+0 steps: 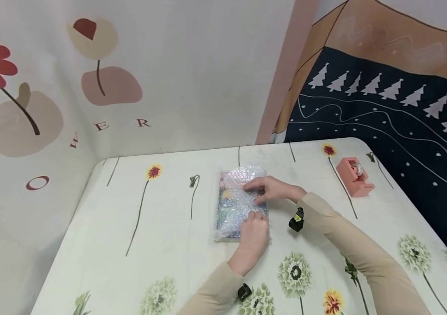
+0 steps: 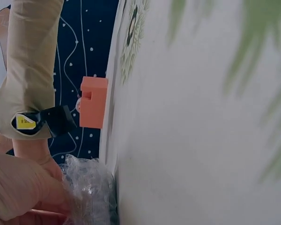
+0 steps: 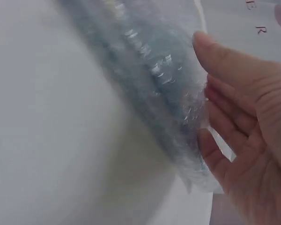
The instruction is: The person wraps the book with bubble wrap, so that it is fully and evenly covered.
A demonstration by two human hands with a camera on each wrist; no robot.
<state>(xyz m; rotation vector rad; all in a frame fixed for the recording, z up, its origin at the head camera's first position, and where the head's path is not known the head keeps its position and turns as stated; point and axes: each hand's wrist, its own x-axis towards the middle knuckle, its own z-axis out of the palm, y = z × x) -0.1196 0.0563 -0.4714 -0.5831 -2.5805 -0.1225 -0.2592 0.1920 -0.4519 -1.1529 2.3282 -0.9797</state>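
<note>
A flat rectangular item, perhaps a book, with a colourful surface lies on the table inside clear bubble wrap [image 1: 231, 214]. My left hand [image 1: 254, 232] has its fingers curled at the wrap's near right edge and pinches the film there. Farther up, my right hand [image 1: 273, 188] rests its fingertips on top of the wrap, thumb spread apart from the fingers. From the right wrist, the right hand [image 3: 248, 108] touches the film's surface with loosely bent fingers. The left wrist view has the left hand [image 2: 23, 187] beside the wrap, its fingertips hidden.
A pink tape dispenser [image 1: 355, 177] with a roll in it stands at the table's right. The flower-print tablecloth [image 1: 101, 227] covers the table. Patterned cloth hangs behind, and a dark blue tree-print cloth [image 1: 381, 105] lies along the right side.
</note>
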